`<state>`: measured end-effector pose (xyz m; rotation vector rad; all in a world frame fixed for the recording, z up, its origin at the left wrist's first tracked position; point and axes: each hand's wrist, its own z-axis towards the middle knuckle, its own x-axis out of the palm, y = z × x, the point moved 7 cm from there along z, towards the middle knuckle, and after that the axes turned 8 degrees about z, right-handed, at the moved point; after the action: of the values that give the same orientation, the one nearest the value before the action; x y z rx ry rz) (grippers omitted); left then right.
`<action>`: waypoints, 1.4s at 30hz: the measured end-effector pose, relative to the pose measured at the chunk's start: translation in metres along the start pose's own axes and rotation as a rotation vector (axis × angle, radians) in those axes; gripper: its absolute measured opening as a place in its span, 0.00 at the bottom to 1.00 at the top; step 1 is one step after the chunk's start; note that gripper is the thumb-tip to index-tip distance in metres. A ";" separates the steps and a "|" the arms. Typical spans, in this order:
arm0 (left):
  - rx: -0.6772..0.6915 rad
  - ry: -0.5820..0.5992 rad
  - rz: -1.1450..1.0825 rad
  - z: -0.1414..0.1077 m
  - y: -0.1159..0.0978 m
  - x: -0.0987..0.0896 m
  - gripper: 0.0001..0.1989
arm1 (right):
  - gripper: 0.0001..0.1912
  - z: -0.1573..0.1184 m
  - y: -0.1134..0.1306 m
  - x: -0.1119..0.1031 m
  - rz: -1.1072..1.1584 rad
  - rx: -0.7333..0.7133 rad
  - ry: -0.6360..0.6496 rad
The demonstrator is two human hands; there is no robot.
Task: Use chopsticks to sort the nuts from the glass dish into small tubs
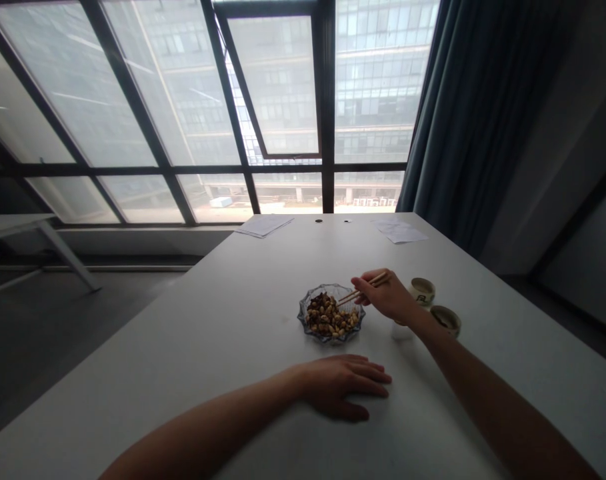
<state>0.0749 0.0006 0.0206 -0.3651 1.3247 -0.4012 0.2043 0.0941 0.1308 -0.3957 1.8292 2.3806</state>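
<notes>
Head view: chopsticks (350,298) lowered into a bowl (301,315) of nuts (327,319)

A pair of slim, pale wooden chopsticks is pinched by the fingers of the right hand (387,295). Their tips are set among the nuts; whether a piece is gripped cannot be told. The nuts are tan and golden brown, mixed with darker reddish-brown bits, and are heaped inside the bowl, which is made of clear, patterned glass with a pointed, scalloped rim. On the near side of the bowl, the left hand (340,387) is laid palm down on the white table (233,320), its fingers slightly spread.

A small white cup (401,332) is partly hidden by the right wrist. Beyond that wrist, two beige cups are seen: on the farther cup (423,292) a dark, character-like mark is borne, too small to be read surely; the nearer cup (445,320) is partly covered by the forearm.
</notes>
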 end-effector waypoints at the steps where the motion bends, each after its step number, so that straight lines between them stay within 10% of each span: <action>1: 0.000 0.002 -0.002 0.000 0.000 0.000 0.30 | 0.26 0.001 -0.004 0.002 0.007 0.005 0.003; 12: 0.011 -0.016 0.004 -0.003 0.000 0.000 0.30 | 0.27 0.005 -0.013 -0.006 -0.003 0.036 -0.081; 26: 0.001 -0.010 -0.013 -0.006 0.002 0.001 0.31 | 0.21 -0.048 0.056 -0.112 -0.213 0.103 -0.294; 42: 0.001 -0.006 -0.008 -0.003 0.002 0.001 0.31 | 0.21 -0.042 0.052 -0.105 -0.256 0.083 -0.202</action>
<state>0.0717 0.0018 0.0184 -0.3707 1.3179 -0.4069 0.2980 0.0469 0.1975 -0.3434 1.6707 2.0859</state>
